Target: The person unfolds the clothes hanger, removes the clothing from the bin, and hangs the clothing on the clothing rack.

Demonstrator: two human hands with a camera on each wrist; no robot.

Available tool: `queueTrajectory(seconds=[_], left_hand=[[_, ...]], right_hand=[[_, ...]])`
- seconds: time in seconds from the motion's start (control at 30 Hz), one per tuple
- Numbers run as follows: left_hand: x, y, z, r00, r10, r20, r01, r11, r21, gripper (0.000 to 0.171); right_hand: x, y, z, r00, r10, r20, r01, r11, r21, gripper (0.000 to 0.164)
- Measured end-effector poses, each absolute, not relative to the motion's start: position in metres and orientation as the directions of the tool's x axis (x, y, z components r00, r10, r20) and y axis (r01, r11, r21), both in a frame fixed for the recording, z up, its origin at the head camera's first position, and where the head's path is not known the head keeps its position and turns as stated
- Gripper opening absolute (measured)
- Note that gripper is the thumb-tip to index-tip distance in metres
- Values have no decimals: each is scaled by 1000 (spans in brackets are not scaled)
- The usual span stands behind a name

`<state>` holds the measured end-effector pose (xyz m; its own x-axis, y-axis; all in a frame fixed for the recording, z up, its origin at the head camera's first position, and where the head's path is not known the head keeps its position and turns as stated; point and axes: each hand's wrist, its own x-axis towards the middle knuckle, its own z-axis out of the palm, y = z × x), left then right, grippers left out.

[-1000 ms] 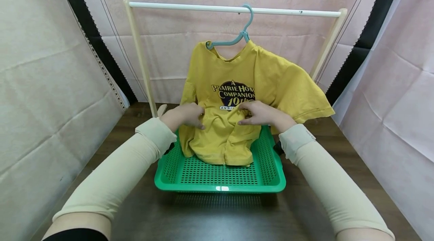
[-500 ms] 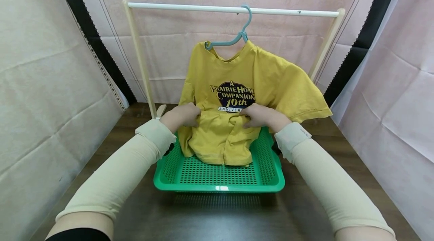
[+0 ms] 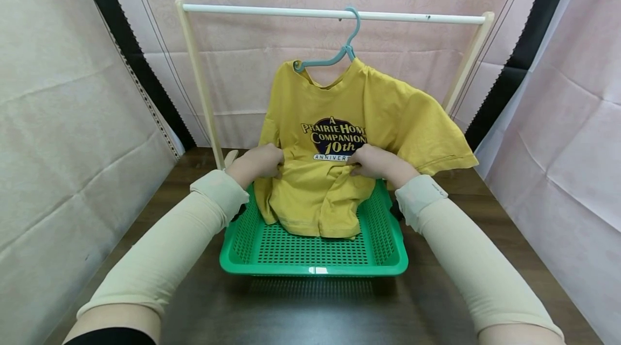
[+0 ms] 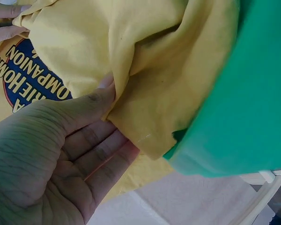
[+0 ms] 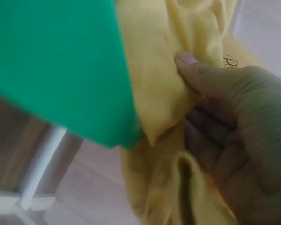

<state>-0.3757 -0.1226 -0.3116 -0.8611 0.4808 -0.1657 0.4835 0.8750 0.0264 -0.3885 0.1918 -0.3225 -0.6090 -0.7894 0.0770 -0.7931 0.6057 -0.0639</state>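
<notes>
A yellow T-shirt with dark printed lettering hangs crookedly from a blue hanger, its lower part lying in a green basket. My left hand pinches the shirt at its left side; in the left wrist view the thumb presses a fold against the fingers. Opposite it, my right hand pinches the shirt beside the print, and the right wrist view shows its thumb over the cloth. One hanger end pokes out at the neckline; the other is hidden inside the shirt.
The hanger's hook sits over the white bar of a clothes rack, whose cream posts stand left and right. Dark wooden tabletop lies under the basket. Pale curtains enclose the back and both sides.
Both hands have closed on the shirt's sides, their fingers curling onto the cloth. The cloth between them has flattened, and more of the print shows. Hanger and basket stay put.
</notes>
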Motion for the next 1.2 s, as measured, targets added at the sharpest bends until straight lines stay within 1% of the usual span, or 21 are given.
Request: queueTrajectory(seconds=[0.13, 0.17, 0.33, 0.43, 0.53, 0.63, 0.8, 0.87, 1.03, 1.2], left_hand=[[-378, -123, -312, -860, 480, -173, 482, 876, 35, 9], [-379, -123, -312, -859, 482, -175, 484, 875, 34, 8], [-380, -124, -308, -851, 498, -166, 500, 865, 31, 11], [-380, -124, -303, -851, 506, -141, 508, 861, 27, 16], [-379, -126, -298, -852, 513, -102, 515, 857, 13, 17], [-381, -127, -291, -850, 525, -42, 526, 851, -1, 13], [-384, -128, -279, -866, 495, 70, 496, 868, -10, 11], [-385, -128, -274, -877, 470, 98, 472, 882, -1, 10], [-385, -125, -264, -896, 413, 165, 422, 906, 23, 13], [-386, -122, -259, -911, 343, 229, 363, 930, 54, 16]], right_hand=[[-388, 193, -321, -595, -798, 96, -804, 590, -74, 6], [-388, 193, -320, -593, -800, 97, -805, 588, -74, 6], [-389, 196, -316, -604, -789, 112, -797, 598, -85, 4], [-390, 198, -312, -621, -773, 126, -783, 616, -84, 6], [-389, 200, -306, -633, -761, 140, -773, 630, -74, 7], [-387, 201, -298, -658, -737, 155, -752, 655, -75, 6], [-385, 203, -284, -722, -664, 197, -686, 723, -79, 12], [-384, 203, -280, -742, -635, 217, -662, 746, -80, 14], [-385, 202, -274, -746, -596, 298, -637, 769, -57, 17], [-387, 199, -274, -730, -542, 417, -606, 795, -28, 10]])
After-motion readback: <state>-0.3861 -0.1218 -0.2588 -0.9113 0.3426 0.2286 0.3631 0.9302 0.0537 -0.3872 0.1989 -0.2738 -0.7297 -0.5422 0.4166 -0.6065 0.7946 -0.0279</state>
